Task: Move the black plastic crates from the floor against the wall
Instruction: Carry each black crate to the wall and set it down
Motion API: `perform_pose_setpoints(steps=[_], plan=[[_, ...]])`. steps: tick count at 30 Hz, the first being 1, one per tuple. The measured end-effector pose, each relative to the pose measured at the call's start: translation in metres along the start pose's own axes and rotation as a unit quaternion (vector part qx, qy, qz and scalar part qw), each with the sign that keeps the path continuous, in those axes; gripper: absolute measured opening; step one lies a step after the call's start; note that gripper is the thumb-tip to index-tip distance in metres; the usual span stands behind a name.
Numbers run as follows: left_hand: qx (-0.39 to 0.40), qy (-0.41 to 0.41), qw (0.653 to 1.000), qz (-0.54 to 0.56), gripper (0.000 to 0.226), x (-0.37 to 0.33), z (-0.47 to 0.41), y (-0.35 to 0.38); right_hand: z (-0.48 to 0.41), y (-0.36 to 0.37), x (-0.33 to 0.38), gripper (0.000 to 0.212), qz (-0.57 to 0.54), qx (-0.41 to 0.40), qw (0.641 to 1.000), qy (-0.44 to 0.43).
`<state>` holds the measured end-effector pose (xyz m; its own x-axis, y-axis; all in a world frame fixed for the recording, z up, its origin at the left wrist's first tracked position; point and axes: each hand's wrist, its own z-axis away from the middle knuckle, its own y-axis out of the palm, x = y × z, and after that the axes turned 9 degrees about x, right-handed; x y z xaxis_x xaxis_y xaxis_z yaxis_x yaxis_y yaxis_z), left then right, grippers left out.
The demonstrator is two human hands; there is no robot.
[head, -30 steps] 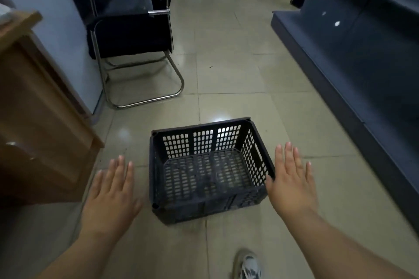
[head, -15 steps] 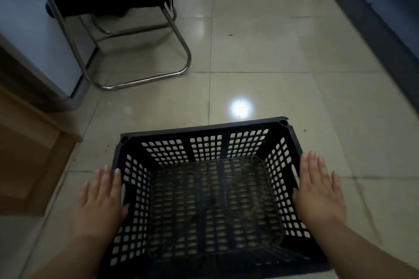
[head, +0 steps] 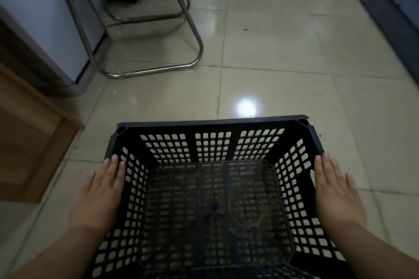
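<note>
One black plastic crate (head: 210,124) with perforated walls and floor stands open side up on the tiled floor, right below me, with nothing in it. My left hand (head: 102,192) lies flat, fingers straight, on the crate's left rim. My right hand (head: 335,192) lies flat the same way on the right rim. Neither hand has its fingers curled around the plastic. The crate's near edge runs out of the frame's bottom.
A chair with a chrome tube frame (head: 158,70) and a black seat stands ahead to the left, beside a pale wall panel (head: 34,17). A wooden cabinet (head: 29,142) juts in at the left. A dark shelf base (head: 385,13) runs along the right.
I have come in close over the crate and the view has tilted down. Both hands went from hovering beside the crate to resting on its side rims.
</note>
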<state>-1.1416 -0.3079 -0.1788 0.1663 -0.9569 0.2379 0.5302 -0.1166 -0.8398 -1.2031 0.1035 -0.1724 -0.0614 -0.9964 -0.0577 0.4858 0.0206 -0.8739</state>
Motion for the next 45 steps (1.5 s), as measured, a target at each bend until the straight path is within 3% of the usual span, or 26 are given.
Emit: perform_pose_setpoints(steps=[6, 12, 21, 26, 29, 32, 35, 39, 41, 43, 45], plan=[[-0.04, -0.011, 0.998, 0.04, 0.079, 0.049, 0.094, -0.046, 0.068, -0.061, 0.013, 0.077, 0.034, -0.01, 0.998, -0.046], [-0.047, -0.092, 0.991, 0.082, 0.069, 0.099, 0.254, -0.076, 0.167, -0.122, 0.029, 0.075, 0.075, -0.05, 0.986, -0.143], [0.003, -0.218, 0.963, 0.158, 0.06, 0.15, 0.513, -0.025, 0.339, -0.143, 0.077, 0.069, 0.145, -0.077, 0.938, -0.305], [0.013, -0.291, 0.928, 0.234, 0.066, 0.167, 0.672, 0.059, 0.462, -0.103, 0.12, 0.073, 0.175, -0.033, 0.898, -0.401], [-0.004, -0.324, 0.928, 0.186, 0.089, 0.181, 0.784, 0.137, 0.538, -0.049, 0.143, 0.087, 0.201, -0.125, 0.824, -0.514], [0.027, -0.351, 0.922, 0.164, 0.099, 0.195, 0.91, 0.222, 0.631, 0.012, 0.177, 0.077, 0.188, -0.17, 0.78, -0.572], [0.063, -0.399, 0.901, 0.155, 0.101, 0.205, 1.026, 0.284, 0.734, 0.063, 0.211, 0.061, 0.167, -0.172, 0.72, -0.651], [0.167, -0.438, 0.865, 0.178, 0.112, 0.222, 1.151, 0.329, 0.842, 0.129, 0.251, 0.06, 0.264, -0.129, 0.688, -0.663], [0.164, -0.501, 0.835, 0.162, 0.108, 0.235, 1.197, 0.348, 0.892, 0.151, 0.273, 0.068, 0.297, -0.143, 0.622, -0.71], [0.175, -0.514, 0.816, 0.2, 0.109, 0.248, 1.226, 0.356, 0.933, 0.155, 0.295, 0.069, 0.326, -0.067, 0.622, -0.708], [0.141, -0.525, 0.812, 0.212, 0.103, 0.265, 1.245, 0.367, 0.967, 0.16, 0.319, 0.065, 0.302, -0.035, 0.654, -0.693]])
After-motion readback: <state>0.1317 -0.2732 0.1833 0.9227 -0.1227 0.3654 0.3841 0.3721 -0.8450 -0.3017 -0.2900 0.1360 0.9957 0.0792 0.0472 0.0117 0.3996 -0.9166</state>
